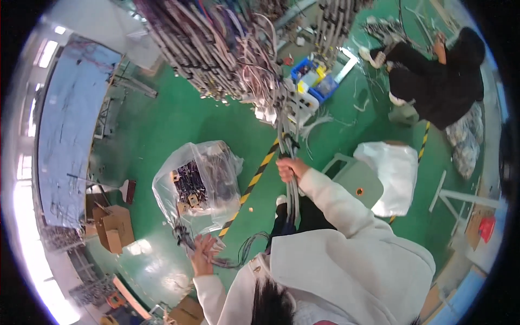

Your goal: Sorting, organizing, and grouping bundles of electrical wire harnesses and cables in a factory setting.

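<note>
My right hand [292, 169] is closed around several long grey sleeved cables [291, 203]. They run up to a hanging mass of wire harnesses [200, 59] at the top and down past my legs. To the lower left, my left hand [202, 254] is wrapped on a bundled wire harness [184, 236] with dark connectors at its far end. Thin loose wires [249, 248] trail from that bundle toward my body. Just beyond it stands a clear plastic bag [222, 187] with dark purple wired parts inside.
A blue bin [326, 86] with small parts sits below the hanging harnesses. At right are a grey-green stool [355, 181] and a white sack [392, 176]. A person in black [433, 81] sits farther right. Cardboard box [114, 227], broom [128, 190] and blue-topped table [78, 130] stand left.
</note>
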Motion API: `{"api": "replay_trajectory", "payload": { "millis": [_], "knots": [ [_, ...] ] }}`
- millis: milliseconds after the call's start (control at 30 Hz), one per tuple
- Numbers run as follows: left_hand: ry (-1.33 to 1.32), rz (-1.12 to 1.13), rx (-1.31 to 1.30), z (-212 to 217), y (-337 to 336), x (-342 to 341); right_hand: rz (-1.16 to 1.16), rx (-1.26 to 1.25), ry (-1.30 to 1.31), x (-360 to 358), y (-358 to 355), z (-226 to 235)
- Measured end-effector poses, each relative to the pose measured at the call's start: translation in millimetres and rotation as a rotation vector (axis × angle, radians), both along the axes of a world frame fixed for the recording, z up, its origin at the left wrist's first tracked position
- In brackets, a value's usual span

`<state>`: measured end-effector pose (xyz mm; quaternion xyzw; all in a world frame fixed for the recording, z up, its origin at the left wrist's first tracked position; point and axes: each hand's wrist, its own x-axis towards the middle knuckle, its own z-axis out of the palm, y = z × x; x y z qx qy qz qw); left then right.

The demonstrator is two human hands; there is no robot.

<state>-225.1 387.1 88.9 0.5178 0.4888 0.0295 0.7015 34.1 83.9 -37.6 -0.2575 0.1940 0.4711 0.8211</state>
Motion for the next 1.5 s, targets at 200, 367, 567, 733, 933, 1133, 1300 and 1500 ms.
{"api": "replay_trajectory", "payload": {
  "millis": [200, 367, 567, 733, 933, 1133, 1300, 1500],
  "knots": [
    [-0.120, 0.041, -0.241, -50.7, -48.4, 89.3, 0.136, -0.202, 0.102, -105.5, -0.1, 33.6],
    [-0.251, -0.151, -0.512, -111.6, -105.5, 116.7, 0.224, -0.201, 0.036, -121.2, -14.4, 60.0],
    [-0.226, -0.223, -0.661, -135.4, -164.2, 135.6, 0.203, -0.391, 0.172, -132.0, -67.1, -1.0],
    [-0.165, -0.116, -0.848, -173.5, -183.9, 107.6, 0.179, -0.622, 0.133, -150.7, -80.6, 32.3],
    [0.017, -0.206, -1.033, -164.8, -209.2, 98.3, 0.135, -0.859, -0.168, -181.8, -91.9, 73.4],
    [-0.361, -0.075, -1.053, -90.3, -202.3, 134.6, 0.577, -1.050, -0.696, -206.0, -86.3, 65.1],
    [-0.448, -0.119, -0.931, -43.6, -169.9, 142.7, 0.431, -0.957, -0.766, -189.8, -42.6, 128.3],
    [-0.571, -0.028, -0.765, -15.8, -156.2, 144.0, 0.550, -0.957, -0.593, -178.1, -25.1, 134.3]
  ]
}}
